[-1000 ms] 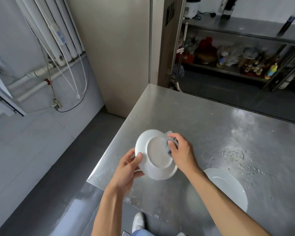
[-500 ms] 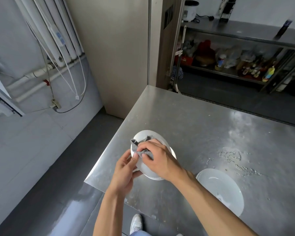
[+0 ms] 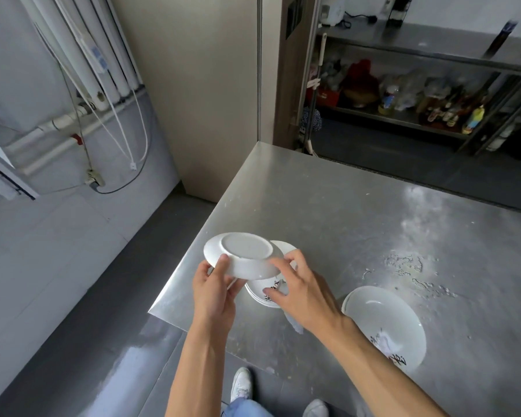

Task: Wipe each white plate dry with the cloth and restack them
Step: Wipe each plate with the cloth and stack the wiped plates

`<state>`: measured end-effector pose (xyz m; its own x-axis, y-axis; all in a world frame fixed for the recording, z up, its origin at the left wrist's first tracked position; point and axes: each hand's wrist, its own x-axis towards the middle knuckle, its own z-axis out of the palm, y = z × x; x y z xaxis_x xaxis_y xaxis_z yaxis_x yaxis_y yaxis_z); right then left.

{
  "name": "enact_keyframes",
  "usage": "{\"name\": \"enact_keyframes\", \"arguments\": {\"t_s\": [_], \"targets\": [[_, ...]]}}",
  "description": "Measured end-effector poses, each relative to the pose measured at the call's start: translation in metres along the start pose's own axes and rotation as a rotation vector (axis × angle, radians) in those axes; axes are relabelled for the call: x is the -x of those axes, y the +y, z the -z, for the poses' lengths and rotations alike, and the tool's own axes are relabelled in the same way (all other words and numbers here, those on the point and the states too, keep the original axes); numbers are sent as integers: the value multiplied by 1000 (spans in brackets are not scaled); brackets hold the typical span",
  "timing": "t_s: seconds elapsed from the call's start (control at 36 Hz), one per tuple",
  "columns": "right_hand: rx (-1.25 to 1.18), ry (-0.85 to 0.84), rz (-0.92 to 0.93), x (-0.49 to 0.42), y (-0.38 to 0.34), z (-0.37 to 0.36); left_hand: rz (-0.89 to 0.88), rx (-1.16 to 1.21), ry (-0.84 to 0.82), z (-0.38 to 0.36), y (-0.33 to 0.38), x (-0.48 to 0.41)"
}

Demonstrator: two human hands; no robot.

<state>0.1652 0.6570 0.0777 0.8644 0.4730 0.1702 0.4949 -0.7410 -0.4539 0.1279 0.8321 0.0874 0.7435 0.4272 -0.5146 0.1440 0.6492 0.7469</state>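
Cloth [image 3: 294, 322] moved off the plate [image 3: 244, 251]: left hand [image 3: 214, 293] grips its rim, upturned, over stack [image 3: 255, 292] nr worktop [image 3: 343, 221] front-left corner; right hand [image 3: 304, 296] steadies it, cloth bunched under palm, prob. for flipping.

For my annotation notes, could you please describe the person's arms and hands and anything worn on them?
The left forearm and right forearm are bare, with no sleeves showing. The left hand and right hand show no gloves, rings or watch.
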Motion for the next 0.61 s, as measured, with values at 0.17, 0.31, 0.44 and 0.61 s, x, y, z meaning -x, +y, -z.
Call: {"name": "enact_keyframes", "arguments": {"t_s": [0.17,0.31,0.44,0.61], "targets": [[89,146,92,1,4,2,68,-70,-51,-13,-9,5],[132,239,112,-1,12,16,132,-36,-91,-17,-15,5],[-89,233,-167,3,21,16,53,-237,-45,-17,-24,3],[-381,200,-515,8,50,13,-48,-396,99,-3,-43,-10]]}}
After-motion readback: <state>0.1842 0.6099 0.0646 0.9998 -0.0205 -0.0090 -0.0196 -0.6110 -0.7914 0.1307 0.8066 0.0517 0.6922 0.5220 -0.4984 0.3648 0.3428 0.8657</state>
